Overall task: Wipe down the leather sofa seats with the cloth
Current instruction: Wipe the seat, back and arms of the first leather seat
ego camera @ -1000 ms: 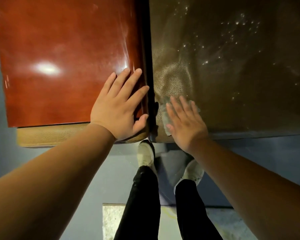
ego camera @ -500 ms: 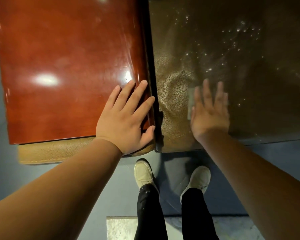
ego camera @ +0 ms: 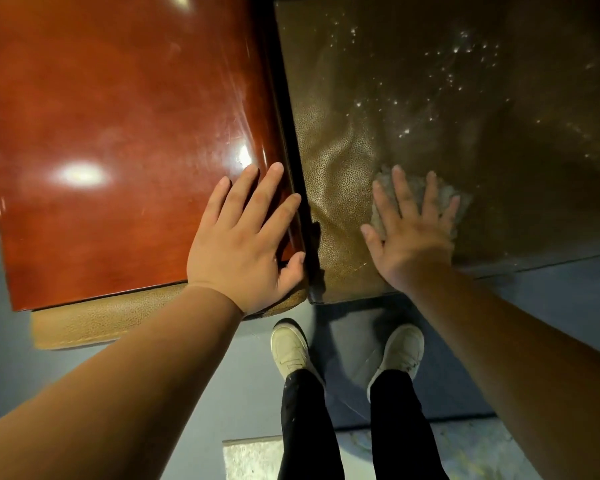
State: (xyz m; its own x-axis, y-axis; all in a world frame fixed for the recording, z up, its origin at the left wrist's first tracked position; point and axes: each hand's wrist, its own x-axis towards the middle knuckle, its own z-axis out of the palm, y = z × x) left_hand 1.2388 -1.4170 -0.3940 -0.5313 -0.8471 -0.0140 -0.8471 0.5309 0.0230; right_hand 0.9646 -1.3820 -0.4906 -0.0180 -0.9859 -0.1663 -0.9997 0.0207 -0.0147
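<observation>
Cloth [ego camera: 426,195], grey, lies flat on brown leather seat [ego camera: 482,116], near its front left corner. Right hand [ego camera: 411,230] presses cloth down, fingers straight and spread, cloth edges showing around fingertips. Left hand [ego camera: 246,237] rests flat on glossy red-brown panel [ego camera: 118,133] at left, fingers spread, thumb at panel's right edge. Dark gap separates panel and seat. White shoes [ego camera: 290,348] on grey floor [ego camera: 222,375] below.

A glossy reddish-brown wooden panel [ego camera: 118,140] fills ten o'clock, with lamp glare on it. Blue-grey floor [ego camera: 222,382] spreads across the bottom, with a pale speckled slab [ego camera: 250,459] at six o'clock.
</observation>
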